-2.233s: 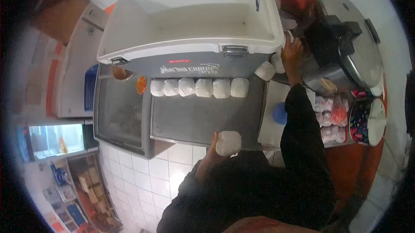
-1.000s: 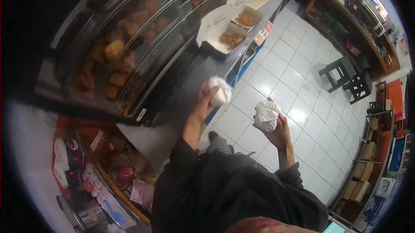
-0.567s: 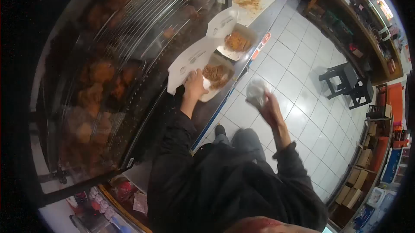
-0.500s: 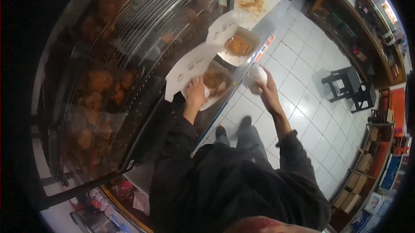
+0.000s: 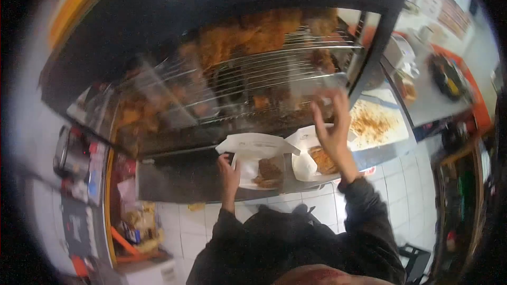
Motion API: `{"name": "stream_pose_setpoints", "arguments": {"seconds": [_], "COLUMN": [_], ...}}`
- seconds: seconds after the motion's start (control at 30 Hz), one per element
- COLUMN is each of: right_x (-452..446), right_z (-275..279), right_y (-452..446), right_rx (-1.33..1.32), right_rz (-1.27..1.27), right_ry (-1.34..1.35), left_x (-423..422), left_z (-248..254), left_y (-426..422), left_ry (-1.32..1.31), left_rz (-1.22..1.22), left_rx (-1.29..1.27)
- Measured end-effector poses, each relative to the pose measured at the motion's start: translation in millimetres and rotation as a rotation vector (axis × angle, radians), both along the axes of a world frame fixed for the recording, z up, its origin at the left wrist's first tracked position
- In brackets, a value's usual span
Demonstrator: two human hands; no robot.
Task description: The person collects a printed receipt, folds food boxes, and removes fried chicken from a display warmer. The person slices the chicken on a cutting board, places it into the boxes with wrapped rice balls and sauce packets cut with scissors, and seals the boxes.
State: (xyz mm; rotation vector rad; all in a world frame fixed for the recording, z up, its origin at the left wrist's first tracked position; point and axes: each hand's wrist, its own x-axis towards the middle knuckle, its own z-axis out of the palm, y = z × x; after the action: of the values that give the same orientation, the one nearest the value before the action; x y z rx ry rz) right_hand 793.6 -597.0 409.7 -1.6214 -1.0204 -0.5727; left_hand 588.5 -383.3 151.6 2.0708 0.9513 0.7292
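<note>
Item: open box [image 5: 245, 167], counter's [image 5: 171, 179] front edge; our left hand [image 5: 229, 178], fingers parted, at its left wall. Item: second box [image 5: 303, 167], just right; our right hand [image 5: 335, 131] hovers above, spread. Handling: we should brace walls, clear of the food [image 5: 268, 172].

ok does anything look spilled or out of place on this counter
Yes: orange-brown crumbs are strewn across the white board beside the right-hand box; loose bits stand out on that pale surface, perhaps food scraps.

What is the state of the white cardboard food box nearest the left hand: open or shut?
Open: the lid of the white cardboard box is folded back, and brown food shows inside.
</note>
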Motion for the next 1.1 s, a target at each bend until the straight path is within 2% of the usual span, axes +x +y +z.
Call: {"name": "stream_pose_setpoints", "arguments": {"seconds": [0.03,0.07,0.1,0.13,0.17,0.23,0.33,0.43,0.5,0.53,0.57,0.6,0.63,0.67,0.73,0.77,0.8,0.87,0.93,1.0,1.03,1.07,1.1], "right_x": [1,1,1,-5,-1,-29,-20,4,28,39,37,60,71,65,52,39,33,34,34,33,31,32,39], "right_z": [44,77,116,149,171,214,216,158,104,69,35,-43,-130,-170,-218,-199,-224,-239,-260,-260,-245,-237,-252], "right_y": [17,38,60,81,112,121,123,47,-15,-49,-82,-117,-152,-167,-170,-153,-140,-116,-112,-119,-131,-147,-164], "right_rx": [0.069,0.211,0.273,0.289,0.366,0.334,0.536,0.259,-0.138,-0.349,-0.65,-0.822,-0.683,-0.694,-0.911,-0.856,-0.693,-0.709,-0.602,-0.496,-0.433,-0.378,-0.463], "right_rz": [0.008,0.14,0.126,0.068,0.156,0.128,0.045,0.115,0.175,0.141,0.033,-0.152,-0.244,-0.248,-0.243,-0.175,-0.292,-0.292,-0.366,-0.431,-0.365,-0.301,-0.387], "right_ry": [-0.247,-0.298,-0.491,-0.561,-0.557,-0.486,-0.566,-0.695,-0.607,-0.415,0.063,0.193,0.125,0.115,0.358,0.342,0.341,0.481,0.534,0.573,0.578,0.576,0.712], "left_x": [3,9,11,15,16,14,13,16,12,11,12,14,12,12,13,15,16,13,-10,-9,-4,-1,-13], "left_z": [0,2,1,-3,-8,-15,-62,-41,-33,-20,-9,-4,-32,-60,-50,-38,-24,-7,-56,0,28,41,30], "left_y": [-2,-5,-5,-5,-5,0,24,11,13,13,10,5,16,29,27,21,15,-3,15,-20,-37,-49,-46], "left_ry": [0.026,0.051,0.052,0.108,0.175,0.181,0.187,0.191,0.255,0.195,0.126,0.116,0.111,0.104,0.204,0.265,0.326,0.377,0.046,0.29,0.401,0.511,0.612], "left_rz": [0.015,0.022,0.05,0.087,0.114,0.105,0.044,0.11,0.104,0.045,-0.006,0.006,0.002,-0.008,-0.078,-0.076,-0.077,-0.055,-0.087,-0.027,-0.013,0.004,-0.089], "left_rx": [-0.102,-0.197,-0.187,-0.163,-0.143,-0.131,-0.03,-0.046,-0.077,-0.185,-0.293,-0.295,-0.266,-0.23,-0.248,-0.195,-0.135,0.088,-0.076,0.064,0.081,0.093,0.277]}}
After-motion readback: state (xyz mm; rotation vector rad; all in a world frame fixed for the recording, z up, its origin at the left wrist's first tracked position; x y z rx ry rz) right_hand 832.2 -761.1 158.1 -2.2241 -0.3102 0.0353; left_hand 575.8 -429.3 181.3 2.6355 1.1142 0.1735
